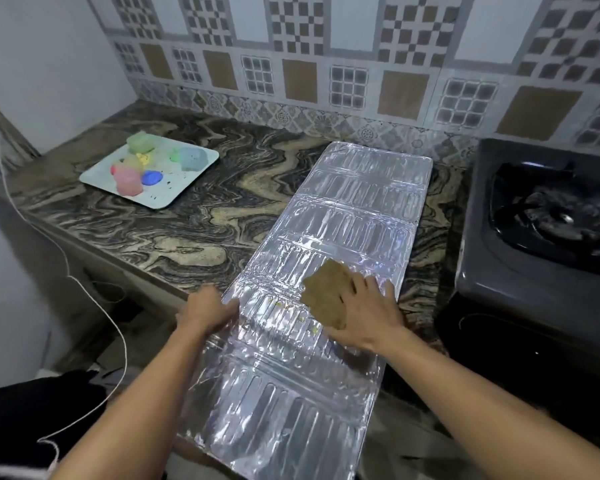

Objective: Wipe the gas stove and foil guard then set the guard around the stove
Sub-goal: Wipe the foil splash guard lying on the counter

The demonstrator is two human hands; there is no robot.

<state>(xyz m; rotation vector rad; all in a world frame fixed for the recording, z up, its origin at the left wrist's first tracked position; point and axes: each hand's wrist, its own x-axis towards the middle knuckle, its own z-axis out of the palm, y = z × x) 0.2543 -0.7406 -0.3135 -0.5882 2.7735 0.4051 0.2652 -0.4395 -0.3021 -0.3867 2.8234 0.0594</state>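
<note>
1. Head view, task's things: the foil guard (326, 220) is lying unfolded and flat on the desk (187, 220), just left of the gas stove (541, 237), with its near end overhanging the desk's near edge.
2. Head view, hands: a brown cloth (328, 292) is being pressed onto the guard's near-right part by the right hand (368, 317), its fingers straight and spread apart. The guard's left edge is being steadied by the left hand (207, 311); whether its fingers are curled under that edge cannot be told.
3. Head view, dirt: small yellowish spots (314, 330) are showing on the foil beside the cloth, so the wiping is judged unfinished.
4. Head view, handling: the guard is judged light, thin, springy and easily creased, with slippery ribs and possibly sharp edges. It is best taken by both long edges near a fold line, never by one corner.
5. Head view, the rest: a tray (146, 174) of coloured lumps is sitting far left.
</note>
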